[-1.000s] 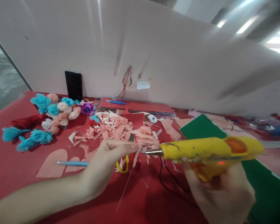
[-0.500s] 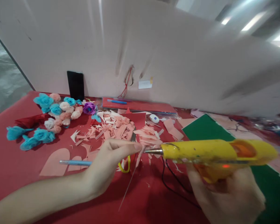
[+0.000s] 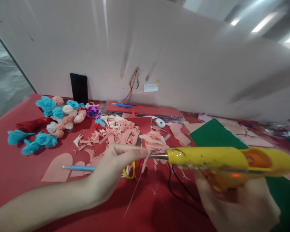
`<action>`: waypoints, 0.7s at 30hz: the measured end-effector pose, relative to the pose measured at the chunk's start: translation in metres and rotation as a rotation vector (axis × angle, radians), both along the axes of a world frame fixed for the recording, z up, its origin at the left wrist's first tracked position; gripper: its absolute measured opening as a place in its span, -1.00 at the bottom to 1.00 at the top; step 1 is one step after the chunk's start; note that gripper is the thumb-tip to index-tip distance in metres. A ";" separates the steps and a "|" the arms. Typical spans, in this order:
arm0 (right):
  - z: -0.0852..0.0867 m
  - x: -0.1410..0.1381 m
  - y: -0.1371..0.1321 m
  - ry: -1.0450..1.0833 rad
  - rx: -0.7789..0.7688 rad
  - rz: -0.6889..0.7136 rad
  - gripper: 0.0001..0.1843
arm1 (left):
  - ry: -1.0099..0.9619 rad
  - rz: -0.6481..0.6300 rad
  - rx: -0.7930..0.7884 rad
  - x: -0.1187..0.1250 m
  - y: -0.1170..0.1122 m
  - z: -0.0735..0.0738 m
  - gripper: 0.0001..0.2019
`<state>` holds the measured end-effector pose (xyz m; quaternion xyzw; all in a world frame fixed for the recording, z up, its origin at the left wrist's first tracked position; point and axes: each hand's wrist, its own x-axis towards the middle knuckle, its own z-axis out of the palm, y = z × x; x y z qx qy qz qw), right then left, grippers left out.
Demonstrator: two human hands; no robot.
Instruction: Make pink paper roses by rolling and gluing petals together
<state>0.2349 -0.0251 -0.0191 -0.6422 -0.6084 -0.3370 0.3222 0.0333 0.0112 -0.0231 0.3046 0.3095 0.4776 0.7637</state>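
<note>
We see the left hand (image 3: 111, 167) pinching a pink paper strip (image 3: 145, 164), top hidden by fingertips (image 3: 142, 152). Right hand (image 3: 241, 204) is wrapped around the glue gun (image 3: 207, 158), nozzle (image 3: 160, 156) beside the strip; can't tell if touching.

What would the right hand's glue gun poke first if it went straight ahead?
Probably the pink strip pinched in the left hand, or its fingertips; the nozzle looks nearly touching, though depth is unclear.

Our left hand (image 3: 114, 167) pinches a pink strip (image 3: 145, 165) at the nozzle (image 3: 160, 156) of the glue gun (image 3: 207, 158) our right hand (image 3: 241, 206) grips; artificial flowers (image 3: 59, 112) lie near the red table's (image 3: 106, 212) far left corner.
</note>
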 end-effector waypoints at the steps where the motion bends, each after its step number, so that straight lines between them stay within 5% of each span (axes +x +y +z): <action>1: -0.001 0.001 -0.001 0.017 -0.017 -0.019 -0.67 | 0.009 -0.006 0.006 0.000 0.000 0.000 -0.73; 15: 0.000 0.000 0.000 -0.018 0.009 -0.036 -0.66 | 0.010 -0.025 0.003 -0.001 0.001 0.000 -0.76; 21: -0.002 0.002 -0.004 0.125 -0.021 -0.020 -0.64 | -0.001 -0.026 0.011 0.000 0.005 -0.002 -0.78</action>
